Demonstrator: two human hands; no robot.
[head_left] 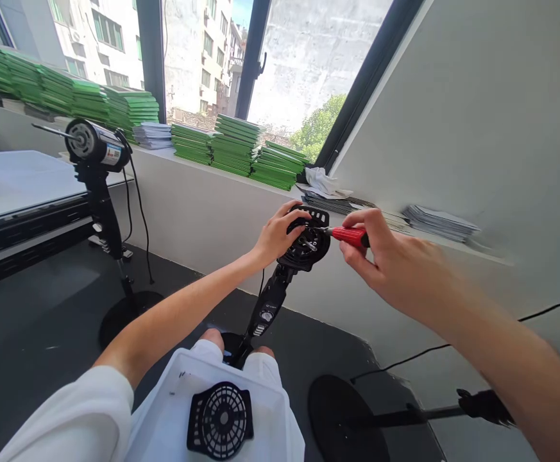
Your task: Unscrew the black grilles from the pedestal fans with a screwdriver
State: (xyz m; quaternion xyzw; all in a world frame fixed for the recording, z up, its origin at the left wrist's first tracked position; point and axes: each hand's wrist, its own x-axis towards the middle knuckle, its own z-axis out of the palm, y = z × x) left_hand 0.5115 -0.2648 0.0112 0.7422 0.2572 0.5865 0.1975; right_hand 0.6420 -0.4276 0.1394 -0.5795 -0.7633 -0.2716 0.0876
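My right hand (380, 256) grips a red-handled screwdriver (350, 236) between thumb and fingers, its shaft pointing left into the fan's motor head. My left hand (280, 232) is closed on the upper left of the black fan motor head (308, 253), its fingertips near the screwdriver's tip. This head has a slotted plate at its top and a metal shaft at its centre. Below it runs a black stand neck (271, 301) with a control dial. Whether the tip sits in a screw is too small to tell.
A white tray (164, 410) on my lap holds a black grille cover (224, 420) and a few tiny dark parts. To the left stands another fan motor (99, 144) on its stand. Green stacks (234, 144) line the windowsill. A round black base (344, 423) lies at lower right.
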